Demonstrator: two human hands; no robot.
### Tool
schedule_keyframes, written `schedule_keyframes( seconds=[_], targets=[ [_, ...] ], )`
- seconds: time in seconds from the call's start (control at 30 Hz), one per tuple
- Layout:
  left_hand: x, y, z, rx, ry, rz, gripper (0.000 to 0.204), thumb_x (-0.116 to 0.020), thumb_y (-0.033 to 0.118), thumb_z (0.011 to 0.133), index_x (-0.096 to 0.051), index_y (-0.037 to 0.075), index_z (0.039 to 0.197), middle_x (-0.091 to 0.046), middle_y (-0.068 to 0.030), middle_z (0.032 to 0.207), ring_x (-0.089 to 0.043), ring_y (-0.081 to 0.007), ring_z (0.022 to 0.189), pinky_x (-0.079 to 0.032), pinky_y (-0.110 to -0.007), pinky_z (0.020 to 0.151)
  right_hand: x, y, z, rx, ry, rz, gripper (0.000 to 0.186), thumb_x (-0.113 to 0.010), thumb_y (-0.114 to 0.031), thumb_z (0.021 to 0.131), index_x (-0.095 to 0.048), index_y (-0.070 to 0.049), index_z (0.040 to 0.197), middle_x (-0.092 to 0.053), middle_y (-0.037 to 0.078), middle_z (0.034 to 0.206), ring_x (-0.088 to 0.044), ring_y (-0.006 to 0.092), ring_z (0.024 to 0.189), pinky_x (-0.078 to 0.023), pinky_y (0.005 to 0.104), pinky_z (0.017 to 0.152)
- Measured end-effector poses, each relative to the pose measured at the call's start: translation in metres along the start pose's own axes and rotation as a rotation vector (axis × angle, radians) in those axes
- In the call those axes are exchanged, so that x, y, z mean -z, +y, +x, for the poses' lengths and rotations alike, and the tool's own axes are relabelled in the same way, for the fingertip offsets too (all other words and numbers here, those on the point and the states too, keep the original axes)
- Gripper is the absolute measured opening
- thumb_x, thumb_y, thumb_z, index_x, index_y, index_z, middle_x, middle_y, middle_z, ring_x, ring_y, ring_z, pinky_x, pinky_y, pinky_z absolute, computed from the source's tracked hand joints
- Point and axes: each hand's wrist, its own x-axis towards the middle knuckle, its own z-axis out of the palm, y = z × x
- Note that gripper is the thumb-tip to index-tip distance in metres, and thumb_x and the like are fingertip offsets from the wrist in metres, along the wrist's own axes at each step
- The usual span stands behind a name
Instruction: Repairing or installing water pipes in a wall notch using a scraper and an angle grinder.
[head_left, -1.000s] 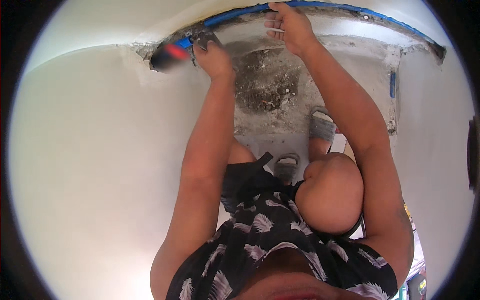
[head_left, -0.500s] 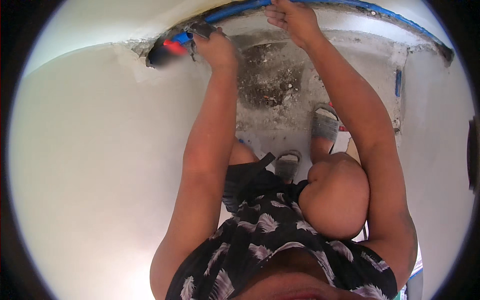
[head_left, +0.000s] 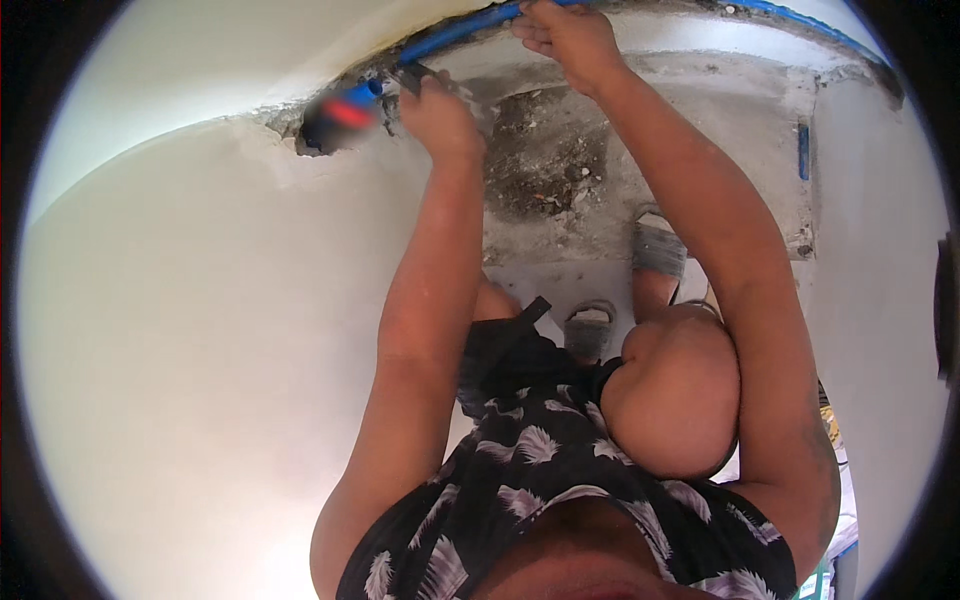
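A long blue pipe (head_left: 455,36) runs along a channel cut low in the wall at the far side. My right hand (head_left: 578,45) is closed on this pipe at the top edge, thumb and fingers around it. My left hand (head_left: 440,118) grips a dark grey flat piece (head_left: 410,76), whose kind I cannot make out, just below the pipe's left end. Left of that hand, a short blue pipe stub (head_left: 362,92) points out of a hole in the wall, its open end showing. A blurred red part (head_left: 345,112) sits beside the stub.
Broken plaster edges surround the wall hole (head_left: 312,138). Rough, stained concrete (head_left: 548,150) with loose crumbs lies below my hands. A short blue strip (head_left: 803,152) is at the right. My sandalled feet (head_left: 658,245) stand close to the concrete; smooth pale wall (head_left: 200,300) fills the left.
My left hand and the grey piece have drawn slightly right and down, away from the blue stub, uncovering its open end. My right hand has shifted a little left with the long pipe.
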Motion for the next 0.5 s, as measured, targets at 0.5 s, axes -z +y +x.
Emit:
schedule_keyframes(
  seconds=[0.5],
  targets=[
    [0.067, -0.06, 0.015, 0.393, -0.087, -0.118, 0.026, -0.055, 0.016, 0.1, -0.057, 0.004, 0.123, -0.068, -0.0129, 0.109, -0.065, -0.0275, 0.084, -0.057, -0.048, 0.075, 0.091, 0.007, -0.104, 0.661, -0.1, -1.31, 0.034, -0.066, -0.035, 0.095, -0.072, -0.006, 0.112, -0.075, 0.015, 0.101, -0.071, 0.0332, 0.085, -0.056, 0.0427, 0.081]
  ],
)
